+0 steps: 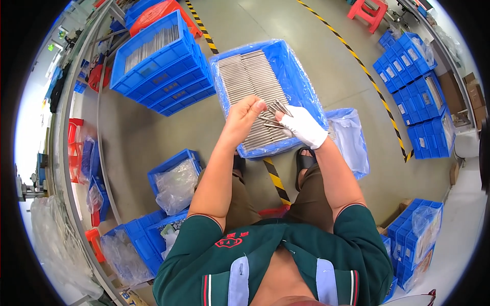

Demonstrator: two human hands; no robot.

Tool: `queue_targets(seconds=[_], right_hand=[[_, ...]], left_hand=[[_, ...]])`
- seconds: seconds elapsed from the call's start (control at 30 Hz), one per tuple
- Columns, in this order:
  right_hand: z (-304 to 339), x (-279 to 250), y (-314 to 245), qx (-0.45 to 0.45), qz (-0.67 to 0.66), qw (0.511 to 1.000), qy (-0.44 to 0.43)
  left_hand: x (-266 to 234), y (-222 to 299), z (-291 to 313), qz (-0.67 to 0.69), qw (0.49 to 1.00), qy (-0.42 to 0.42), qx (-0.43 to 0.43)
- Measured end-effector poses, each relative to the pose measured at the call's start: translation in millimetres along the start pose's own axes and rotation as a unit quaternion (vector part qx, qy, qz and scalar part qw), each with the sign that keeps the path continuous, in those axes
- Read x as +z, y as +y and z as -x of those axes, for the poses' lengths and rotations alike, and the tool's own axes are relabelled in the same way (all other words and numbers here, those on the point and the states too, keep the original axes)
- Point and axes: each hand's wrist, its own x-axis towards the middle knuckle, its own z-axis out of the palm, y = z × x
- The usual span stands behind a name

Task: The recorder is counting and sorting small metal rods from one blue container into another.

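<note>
My right hand, in a white fingertip-baring glove, is closed around a small bundle of thin metal rods whose ends fan out toward the left. Beside it, my bare left hand has its fingers curled together near the rod ends; what lies inside them, if anything, is hidden. Both hands are above a blue crate lined with clear plastic. Rows of similar silvery rods lie side by side in the crate, filling its left part, while blue bottom shows through the plastic on the right.
Stacked blue crates stand at left, the top one holding rods. Another plastic-lined crate sits at right, partly behind the first. Crates with plastic bags are at lower left. More crate stacks and a red stool stand right.
</note>
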Motion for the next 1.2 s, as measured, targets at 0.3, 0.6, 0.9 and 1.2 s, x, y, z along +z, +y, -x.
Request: queue_targets(seconds=[0.3, 0.6, 0.9, 1.2], right_hand=[[-2.1, -0.3, -4.9, 0.016, 0.131, 0.991, 0.023], [4.9, 3.9, -6.4, -0.073, 0.204, 0.973, 0.076], [0.6, 6.0, -5.3, -0.081, 0.17, 0.978, 0.086], [5.7, 2.6, -13.1, -0.046, 0.183, 0.982, 0.03]], left_hand=[[4.5, 1.4, -1.7, -0.049, 0.997, -0.032, 0.048], [-1.8, 3.0, -2.6, -0.063, 0.996, -0.057, 0.042], [7.8, 9.7, 4.5, 0.19, 0.975, -0.04, -0.105], [0.8, -1.4, 0.5, 0.151, 0.976, -0.083, -0.133]])
